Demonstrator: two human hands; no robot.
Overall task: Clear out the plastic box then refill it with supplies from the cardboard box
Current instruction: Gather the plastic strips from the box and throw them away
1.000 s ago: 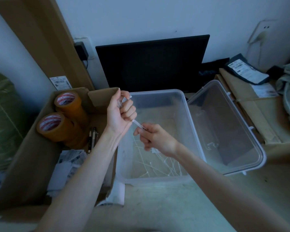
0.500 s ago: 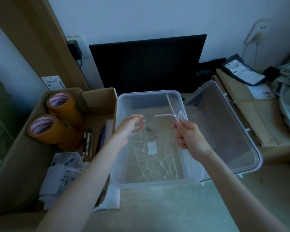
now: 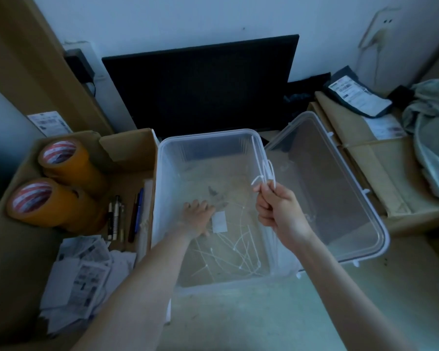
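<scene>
While the right hand (image 3: 280,211) is gripping a bunch of white cable ties (image 3: 262,171) above the plastic box (image 3: 208,138), the left hand (image 3: 197,217) is lying open on its floor among loose ties (image 3: 238,252); clearing is unfinished, the cardboard box (image 3: 127,150) supplies waiting

Single head-worn view
Looks steeply down and forward, close over the plastic box (image 3: 208,138), toward the wall (image 3: 213,19).

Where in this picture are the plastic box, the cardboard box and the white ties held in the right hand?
plastic box (image 3: 208,134), head view, on its far rim.
cardboard box (image 3: 127,148), head view, on its folded back flap.
white ties (image 3: 268,171), head view, on the loops above the right hand (image 3: 279,211).
</scene>
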